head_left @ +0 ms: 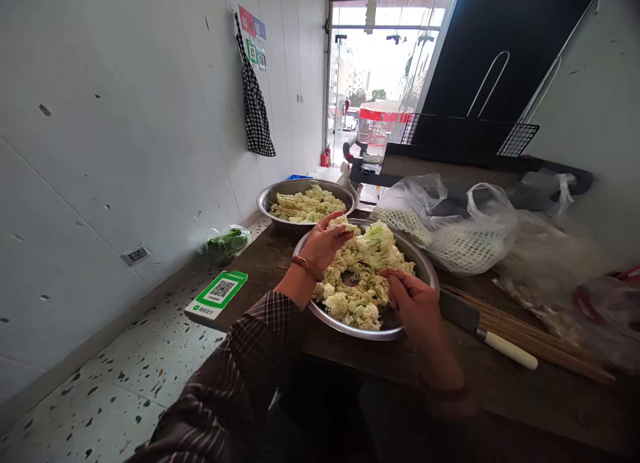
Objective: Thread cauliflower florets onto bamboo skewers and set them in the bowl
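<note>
Over the near steel bowl (433, 276), my left hand (324, 243) is closed on a pale cauliflower floret (345, 223), its fingers pointing right. A larger floret (377, 243) with a green-white stem is raised between my two hands; I cannot tell what supports it. My right hand (413, 299) is at the bowl's right side, thumb and fingertips pinched together; what they hold is too small to make out. More cut cauliflower (357, 309) fills the bowl below. Right of the bowl lie a cleaver (507, 349) with a pale handle and a bundle of thin bamboo skewers (545, 346).
A second steel bowl (263, 203) behind holds cauliflower with thin sticks across it. Plastic bags (465, 239) crowd the table's right side. A QR code sign (220, 293) lies at the left corner. Bagged greens (225, 241) are beside the wall.
</note>
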Demonstrator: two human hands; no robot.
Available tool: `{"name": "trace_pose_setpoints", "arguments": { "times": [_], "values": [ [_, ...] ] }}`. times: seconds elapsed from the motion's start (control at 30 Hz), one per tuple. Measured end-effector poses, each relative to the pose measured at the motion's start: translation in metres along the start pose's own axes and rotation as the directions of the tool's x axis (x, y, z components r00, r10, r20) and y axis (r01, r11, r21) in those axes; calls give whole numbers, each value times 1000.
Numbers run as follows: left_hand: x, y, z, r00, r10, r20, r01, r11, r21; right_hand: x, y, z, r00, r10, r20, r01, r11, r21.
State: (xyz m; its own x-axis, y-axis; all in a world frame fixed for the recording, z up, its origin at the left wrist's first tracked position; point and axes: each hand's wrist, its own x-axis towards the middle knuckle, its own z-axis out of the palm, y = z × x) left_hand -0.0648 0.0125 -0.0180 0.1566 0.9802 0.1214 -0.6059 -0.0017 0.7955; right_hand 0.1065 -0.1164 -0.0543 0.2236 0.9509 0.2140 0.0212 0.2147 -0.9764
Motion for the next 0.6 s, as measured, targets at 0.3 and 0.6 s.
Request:
{"name": "trace_pose_setpoints", "arguments": {
  "times": [0.3,0.6],
  "values": [
    [1,2,0,992,78,-99,-84,995,-56,2,-3,-2,983,39,177,0,977,-215],
    [-7,5,0,997,-16,76,13,999,32,3,-3,1,999,-10,39,16,990,-143]
  ]
}}
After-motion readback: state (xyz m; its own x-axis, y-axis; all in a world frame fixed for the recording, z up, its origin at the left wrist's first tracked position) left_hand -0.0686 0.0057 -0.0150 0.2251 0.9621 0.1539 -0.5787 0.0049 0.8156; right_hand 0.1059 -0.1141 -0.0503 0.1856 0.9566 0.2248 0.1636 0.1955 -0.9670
